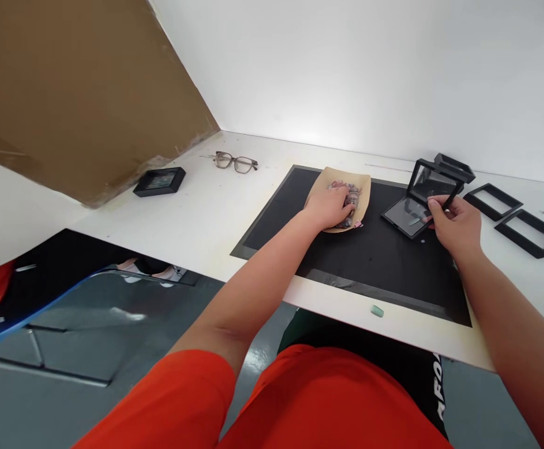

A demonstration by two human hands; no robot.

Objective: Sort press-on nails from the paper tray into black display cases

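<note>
My left hand point(328, 207) reaches into a kraft-paper tray point(319, 186) and rests on a heap of small grey and pinkish pieces point(352, 194). Its thumb and forefinger are apart, touching the pieces; the other fingertips are partly hidden. With thumb and fingers my right hand point(458, 227) pinches a black hinged display frame point(405, 215). The frame stands unfolded, one half flat on the black mat and the other tilted up, with clear film inside. A small pale object, too small to name, shows on the lower film near my fingers.
The black mat point(369, 262) covers part of the white table point(197, 215). Black rectangular frames point(531, 232) lie at right, with a black box point(453, 167) behind. Eyeglasses point(235, 163) and another black box point(159, 181) lie left. A green piece point(377, 310) sits by the front edge.
</note>
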